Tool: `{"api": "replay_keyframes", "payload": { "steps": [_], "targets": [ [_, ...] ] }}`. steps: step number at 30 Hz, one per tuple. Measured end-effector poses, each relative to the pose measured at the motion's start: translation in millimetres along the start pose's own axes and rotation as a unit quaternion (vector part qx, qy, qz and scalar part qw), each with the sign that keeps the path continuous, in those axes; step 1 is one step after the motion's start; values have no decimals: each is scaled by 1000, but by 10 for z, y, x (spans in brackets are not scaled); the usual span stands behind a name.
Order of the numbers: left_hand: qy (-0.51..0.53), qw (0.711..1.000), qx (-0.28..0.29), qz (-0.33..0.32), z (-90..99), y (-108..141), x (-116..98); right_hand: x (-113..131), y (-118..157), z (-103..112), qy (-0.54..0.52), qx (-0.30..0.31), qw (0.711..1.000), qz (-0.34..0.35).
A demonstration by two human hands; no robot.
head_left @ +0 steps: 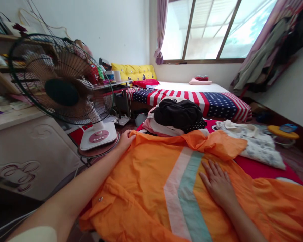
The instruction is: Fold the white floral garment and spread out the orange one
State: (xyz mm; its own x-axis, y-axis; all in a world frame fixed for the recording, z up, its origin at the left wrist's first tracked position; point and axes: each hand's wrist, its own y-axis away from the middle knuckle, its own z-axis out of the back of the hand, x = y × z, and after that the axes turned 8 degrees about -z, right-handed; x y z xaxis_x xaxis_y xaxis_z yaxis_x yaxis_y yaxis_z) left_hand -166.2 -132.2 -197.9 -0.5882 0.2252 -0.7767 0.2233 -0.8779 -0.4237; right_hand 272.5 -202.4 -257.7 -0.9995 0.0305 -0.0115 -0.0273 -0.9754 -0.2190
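An orange jacket (151, 168) lies spread out in front of me, with a pale pink and a grey-green stripe bent across it. My left hand (127, 139) grips its far left edge, the fingers closed on the cloth. Flat on the jacket, just right of the stripes, rests my right hand (217, 183) with its fingers stretched out. The hood or collar part (222, 144) sits loosely bunched at the far side. One sleeve runs off to the right. A snap button shows near the lower left.
Behind the jacket is a pile of dark clothes (178, 114). A folded patterned shirt (252, 141) lies at the right on a red cover (255, 166). A standing fan (98, 134) is close on my left. Farther back stands a bed with a flag-patterned blanket (176, 98).
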Motion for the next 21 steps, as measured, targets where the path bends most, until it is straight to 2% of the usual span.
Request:
{"api": "replay_keyframes", "payload": {
  "steps": [2,5,9,11,13,16,19,21],
  "targets": [
    [-26,1000,0,11,-64,-156,103,-4,2,-11,1,0,1000,1],
    [-79,997,-8,23,-86,-243,171,-4,8,-15,3,-2,1000,1],
    [-143,989,-32,-4,-4,-252,74,7,13,5,4,3,1000,-1],
    [-158,986,-18,-41,-7,-198,-45,11,14,15,6,6,1000,-2],
    [-158,984,27,-82,-73,-61,-195,13,15,19,6,7,1000,-3],
    [-119,970,150,-152,-231,292,-440,11,17,18,2,3,1000,0],
    [-66,925,288,-238,-290,643,-608,8,20,18,-1,2,1000,1],
    [-78,905,325,-263,-220,758,-591,8,22,24,-3,4,1000,1]
  ]
}}
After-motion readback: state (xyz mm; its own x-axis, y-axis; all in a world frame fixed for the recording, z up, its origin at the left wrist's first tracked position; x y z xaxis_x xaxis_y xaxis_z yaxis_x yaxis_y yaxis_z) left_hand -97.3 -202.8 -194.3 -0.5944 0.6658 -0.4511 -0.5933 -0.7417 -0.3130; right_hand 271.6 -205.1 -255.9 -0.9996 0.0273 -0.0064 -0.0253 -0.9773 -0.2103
